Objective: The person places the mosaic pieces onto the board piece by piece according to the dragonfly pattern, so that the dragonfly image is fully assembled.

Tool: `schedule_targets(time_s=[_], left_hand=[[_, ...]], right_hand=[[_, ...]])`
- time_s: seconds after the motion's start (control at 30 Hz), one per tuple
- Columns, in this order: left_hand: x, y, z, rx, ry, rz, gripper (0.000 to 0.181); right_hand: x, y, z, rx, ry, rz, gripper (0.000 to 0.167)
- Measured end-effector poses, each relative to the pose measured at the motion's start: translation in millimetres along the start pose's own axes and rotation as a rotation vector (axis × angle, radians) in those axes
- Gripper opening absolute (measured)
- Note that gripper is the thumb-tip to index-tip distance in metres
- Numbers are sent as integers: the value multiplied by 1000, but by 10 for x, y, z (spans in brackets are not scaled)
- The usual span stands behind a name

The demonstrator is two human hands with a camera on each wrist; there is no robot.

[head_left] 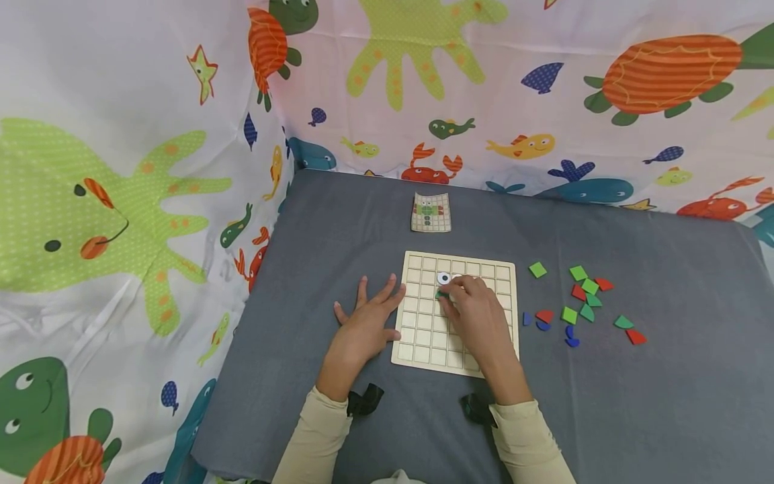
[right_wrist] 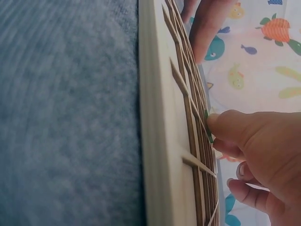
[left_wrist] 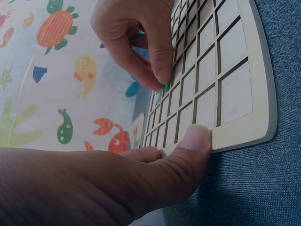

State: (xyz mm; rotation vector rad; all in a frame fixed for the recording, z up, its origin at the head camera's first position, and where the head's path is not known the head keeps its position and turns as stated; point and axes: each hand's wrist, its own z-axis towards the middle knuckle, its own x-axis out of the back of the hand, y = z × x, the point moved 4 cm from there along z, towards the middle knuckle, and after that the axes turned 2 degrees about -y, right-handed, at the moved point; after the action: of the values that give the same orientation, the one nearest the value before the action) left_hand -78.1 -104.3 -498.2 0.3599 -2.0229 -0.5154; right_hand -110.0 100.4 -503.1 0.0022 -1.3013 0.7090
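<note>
A square wooden grid board (head_left: 413, 344) lies on the grey cloth in front of the person. Beside its left edge is the left hand (head_left: 361, 331), fingers spread, with the thumb (left_wrist: 195, 139) resting on the rim. Over the upper middle cells, the right hand (head_left: 480, 323) pinches a small green piece (left_wrist: 166, 86) between thumb and fingertips, down at the board's surface. The piece's exact shape is mostly hidden by the fingers. Just above it in the grid sits a white eye piece (head_left: 444, 277); another white one beside it is partly covered by the right hand.
Right of the board lie scattered green squares (head_left: 569, 315), red pieces (head_left: 635, 337), dark green pieces (head_left: 623, 323) and blue pieces (head_left: 572, 342). Beyond the board is a pattern card (head_left: 431, 213) with a printed grid figure. A sea-animal curtain (head_left: 387, 134) borders the far and left sides.
</note>
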Motion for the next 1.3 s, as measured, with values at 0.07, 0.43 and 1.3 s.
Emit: schedule_targets(time_s=[0.07, 0.43, 1.3], left_hand=[[3, 1, 0, 1, 1, -5, 94], [9, 8, 7, 9, 4, -13, 95], [11, 4, 5, 18, -16, 15, 96]], right_hand=[[-2, 0, 0, 0, -5, 3, 16], [-4, 11, 3, 22, -18, -2, 15], [191, 205, -67, -3, 49, 89, 15]])
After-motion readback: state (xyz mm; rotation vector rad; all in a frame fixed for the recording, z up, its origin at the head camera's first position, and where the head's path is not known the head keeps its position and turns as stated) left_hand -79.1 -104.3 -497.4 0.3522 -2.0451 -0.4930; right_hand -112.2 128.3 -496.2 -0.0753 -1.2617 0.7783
